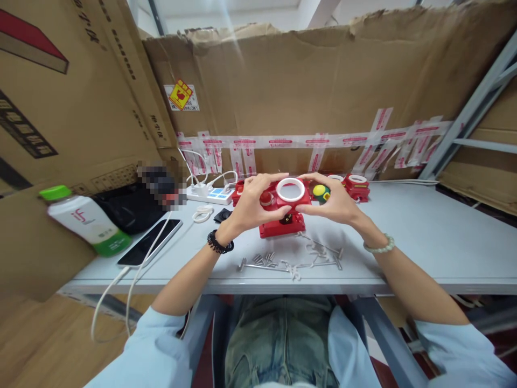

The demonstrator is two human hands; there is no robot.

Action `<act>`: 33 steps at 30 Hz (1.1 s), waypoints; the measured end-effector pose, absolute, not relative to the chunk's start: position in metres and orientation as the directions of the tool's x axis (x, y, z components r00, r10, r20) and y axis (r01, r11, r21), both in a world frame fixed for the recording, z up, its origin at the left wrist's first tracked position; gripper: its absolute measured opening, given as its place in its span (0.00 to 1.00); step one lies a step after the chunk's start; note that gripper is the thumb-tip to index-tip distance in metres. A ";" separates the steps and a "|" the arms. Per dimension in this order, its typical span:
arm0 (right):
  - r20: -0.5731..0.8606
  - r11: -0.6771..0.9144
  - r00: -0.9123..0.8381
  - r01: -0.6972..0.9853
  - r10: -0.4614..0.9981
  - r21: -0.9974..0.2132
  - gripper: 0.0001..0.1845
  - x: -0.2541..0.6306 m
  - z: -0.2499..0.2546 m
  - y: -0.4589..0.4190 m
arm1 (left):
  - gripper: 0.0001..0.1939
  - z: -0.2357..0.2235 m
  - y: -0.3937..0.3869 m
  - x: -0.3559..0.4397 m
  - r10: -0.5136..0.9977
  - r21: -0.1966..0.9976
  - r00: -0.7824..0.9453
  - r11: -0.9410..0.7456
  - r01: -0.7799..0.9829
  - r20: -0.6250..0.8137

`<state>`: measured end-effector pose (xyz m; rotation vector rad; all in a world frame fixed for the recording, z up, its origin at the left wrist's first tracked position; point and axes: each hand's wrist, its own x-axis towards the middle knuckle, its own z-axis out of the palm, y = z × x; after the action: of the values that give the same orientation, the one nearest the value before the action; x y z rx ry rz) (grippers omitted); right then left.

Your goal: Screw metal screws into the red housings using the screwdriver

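Observation:
Between both hands, above the table, is a red plastic housing with a white ring (290,189) around a round opening. My left hand (258,202) grips its left side, thumb along the near edge and fingers over the far edge. On the right side my right hand (329,202) pinches it in the same way. Just beneath, on the table, lies a red base (283,225) with dark and gold-coloured parts, partly hidden by the held housing. A green and yellow rounded object (320,192) shows behind my right hand.
More red housings with white rings (357,186) stand at the back. Nearer lie metal T-shaped rods (264,267), small screws (264,260) and white string. To the left are a power strip (214,195), a phone (151,242), cables and a bottle (86,221). Cardboard (283,91) walls the back.

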<state>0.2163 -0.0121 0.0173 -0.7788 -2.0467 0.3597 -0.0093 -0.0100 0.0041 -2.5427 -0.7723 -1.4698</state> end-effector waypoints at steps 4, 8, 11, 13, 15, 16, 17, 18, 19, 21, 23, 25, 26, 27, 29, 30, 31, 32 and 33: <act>0.572 0.669 -0.348 0.402 0.743 -0.625 0.23 0.217 0.018 -0.010 | 0.21 0.006 -0.010 -0.011 0.407 0.279 0.386 -0.896 0.345 0.828; 0.490 0.547 -0.242 0.348 0.837 -0.762 0.20 0.217 0.016 -0.005 | 0.26 0.009 -0.012 -0.011 0.385 0.271 0.432 -0.913 0.304 0.816; 0.395 0.435 -0.189 0.281 0.899 -0.856 0.22 0.216 0.014 -0.004 | 0.26 0.009 -0.011 -0.011 0.358 0.243 0.438 -0.923 0.297 0.824; 0.356 0.394 -0.182 0.261 0.917 -0.881 0.23 0.214 0.015 -0.006 | 0.23 0.008 -0.008 -0.011 0.337 0.235 0.430 -0.933 0.273 0.838; 0.345 0.387 -0.193 0.258 0.918 -0.885 0.23 0.213 0.016 -0.008 | 0.20 0.007 -0.005 -0.012 0.312 0.221 0.426 -0.943 0.248 0.849; 0.355 0.400 -0.204 0.261 0.912 -0.878 0.23 0.213 0.016 -0.008 | 0.19 0.006 -0.003 -0.013 0.298 0.210 0.429 -0.948 0.241 0.853; 0.376 0.425 -0.217 0.265 0.901 -0.865 0.22 0.213 0.017 -0.009 | 0.19 0.006 -0.002 -0.013 0.289 0.198 0.433 -0.949 0.244 0.854; 0.400 0.454 -0.233 0.271 0.887 -0.849 0.22 0.213 0.017 -0.010 | 0.19 0.006 -0.002 -0.014 0.284 0.183 0.441 -0.949 0.258 0.852; 0.424 0.483 -0.246 0.278 0.872 -0.831 0.22 0.213 0.018 -0.010 | 0.19 0.005 -0.002 -0.014 0.281 0.164 0.451 -0.945 0.282 0.847; 0.464 0.530 -0.268 0.294 0.844 -0.795 0.21 0.214 0.017 -0.009 | 0.20 0.005 -0.003 -0.015 0.284 0.117 0.474 -0.929 0.352 0.833; 0.496 0.569 -0.286 0.321 0.820 -0.757 0.20 0.215 0.016 -0.008 | 0.19 0.005 -0.004 -0.015 0.279 0.061 0.490 -0.908 0.414 0.826; 0.520 0.601 -0.304 0.344 0.798 -0.721 0.20 0.216 0.015 -0.007 | 0.17 0.004 -0.005 -0.015 0.252 0.003 0.496 -0.893 0.449 0.831; 0.529 0.613 -0.312 0.346 0.789 -0.710 0.20 0.215 0.015 -0.007 | 0.17 0.004 -0.005 -0.015 0.231 -0.029 0.497 -0.887 0.462 0.836; 0.538 0.623 -0.318 0.341 0.781 -0.704 0.21 0.215 0.014 -0.007 | 0.17 0.004 -0.005 -0.015 0.207 -0.063 0.499 -0.879 0.472 0.842; 0.557 0.645 -0.328 0.315 0.763 -0.697 0.21 0.215 0.014 -0.007 | 0.17 0.003 -0.004 -0.015 0.160 -0.127 0.501 -0.861 0.492 0.850; 0.569 0.657 -0.333 0.299 0.752 -0.692 0.21 0.215 0.014 -0.007 | 0.18 0.003 -0.004 -0.016 0.140 -0.155 0.503 -0.852 0.500 0.853; 0.582 0.669 -0.337 0.286 0.740 -0.686 0.22 0.215 0.014 -0.007 | 0.18 0.003 -0.003 -0.016 0.121 -0.180 0.504 -0.843 0.507 0.855; 0.594 0.682 -0.342 0.276 0.729 -0.678 0.22 0.215 0.014 -0.007 | 0.18 0.002 -0.003 -0.016 0.103 -0.201 0.504 -0.835 0.513 0.857; 0.604 0.693 -0.347 0.267 0.718 -0.670 0.21 0.215 0.014 -0.006 | 0.17 0.002 -0.002 -0.016 0.086 -0.221 0.505 -0.827 0.517 0.859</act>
<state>0.2148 -0.0064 0.0140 -0.7649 -1.9193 0.5751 -0.0156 -0.0023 0.0021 -2.2963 -0.4955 -1.2742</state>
